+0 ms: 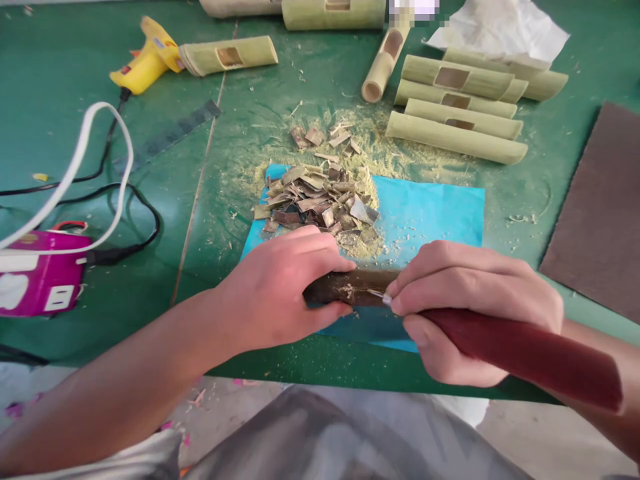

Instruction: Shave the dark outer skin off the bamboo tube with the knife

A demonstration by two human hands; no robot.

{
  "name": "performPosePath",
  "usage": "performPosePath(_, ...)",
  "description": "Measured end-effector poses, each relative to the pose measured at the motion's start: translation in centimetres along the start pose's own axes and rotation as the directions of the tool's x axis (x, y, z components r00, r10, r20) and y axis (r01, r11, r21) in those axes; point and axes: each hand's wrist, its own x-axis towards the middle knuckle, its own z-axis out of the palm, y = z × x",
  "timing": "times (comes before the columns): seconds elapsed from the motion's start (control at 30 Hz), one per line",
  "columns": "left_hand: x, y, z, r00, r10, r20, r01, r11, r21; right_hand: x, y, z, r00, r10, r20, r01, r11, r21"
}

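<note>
Green workbench | dark bamboo piece (345, 288) lay left-right | left hand (280, 293) clamped its left end | right hand (470, 307) pinched red-handled carving knife (525, 353), tip on bamboo

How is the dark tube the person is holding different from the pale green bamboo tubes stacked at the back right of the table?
The dark brown tube is gripped by the left hand over the blue sheet, with the right hand pressing a red-handled tool to it; the pale green bamboo tubes lie untouched on the green table. The green ones show rectangular cut-outs; none is visible on the dark one. Both are long and round.
</note>
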Motion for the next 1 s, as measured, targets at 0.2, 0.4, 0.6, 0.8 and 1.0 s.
performPosePath(0.2, -0.3, -0.5, 0.7, 0.995, 0.053, -0.09, -0.052, 0.999, 0.011, -0.9, 0.4, -1.0, 0.989, -0.05, -0.141, 0.047, 0.999, -0.019)
performPosePath(0.4, -0.2, -0.3, 0.6, 0.994, 0.065, -0.091, -0.063, 0.998, 0.017, -0.2, 1.0, -0.5, 0.994, -0.05, -0.094, 0.058, 0.994, 0.088)
performPosePath(0.6, 0.1, 0.2, -0.1, 1.0, 0.005, -0.008, -0.005, 1.0, 0.003, -0.1, 0.8, -0.1, 1.0, -0.002, -0.012, 0.003, 0.995, 0.098)
performPosePath(0.8, 0.0, 0.0, 0.2, 1.0, 0.008, -0.016, -0.008, 1.0, 0.002, -0.1, 0.9, -0.3, 0.999, 0.006, 0.046, -0.01, 0.996, 0.084)
performPosePath(1.0, -0.1, 0.0, 0.2, 1.0, -0.023, 0.007, 0.023, 1.0, 0.016, 0.1, 0.2, -0.1, 0.994, -0.058, 0.095, 0.061, 0.998, -0.023)
